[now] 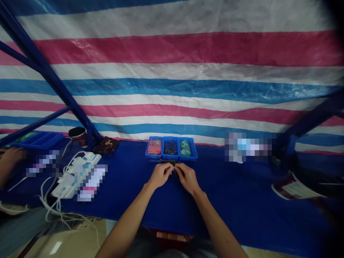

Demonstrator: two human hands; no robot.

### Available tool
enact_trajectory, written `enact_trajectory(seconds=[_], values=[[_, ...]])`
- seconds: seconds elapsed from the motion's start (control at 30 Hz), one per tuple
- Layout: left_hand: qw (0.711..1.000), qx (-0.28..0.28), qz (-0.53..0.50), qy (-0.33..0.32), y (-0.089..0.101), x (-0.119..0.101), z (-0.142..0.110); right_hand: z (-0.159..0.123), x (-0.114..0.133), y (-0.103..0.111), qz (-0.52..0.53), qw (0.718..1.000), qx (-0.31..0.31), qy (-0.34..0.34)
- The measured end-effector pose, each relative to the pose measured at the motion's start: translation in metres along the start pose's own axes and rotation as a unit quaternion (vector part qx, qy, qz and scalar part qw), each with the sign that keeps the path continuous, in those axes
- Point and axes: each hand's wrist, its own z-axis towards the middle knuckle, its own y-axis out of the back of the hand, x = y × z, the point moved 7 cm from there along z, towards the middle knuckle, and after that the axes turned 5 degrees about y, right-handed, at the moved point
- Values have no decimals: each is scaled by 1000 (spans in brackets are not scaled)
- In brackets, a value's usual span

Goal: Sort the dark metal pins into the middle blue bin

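My left hand and my right hand meet over the table, thumbs and fingers pinched together. What sits between the fingertips is too small to make out. Just behind them lies a loose pile of thin, dark, screw-like metal pieces, partly covered by my fingers. Beyond that stand joined blue bins. The left bin holds a pink-red packet. More thin metal pieces fill the middle bin. In the right bin are small whitish pieces on a green packet.
White power strips with tangled cables lie at the left, beside a brown wrapper and a dark cup. Another person's hand is at the far left. A dark red-and-white container lies right. Blue frame bars flank the striped sheet.
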Motion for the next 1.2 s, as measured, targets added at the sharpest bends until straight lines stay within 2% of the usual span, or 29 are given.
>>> enact_trajectory(seconds=[1.2], values=[[1000,5,5,6,-1,0,0,0,0,1,14,1000,-10,-3]])
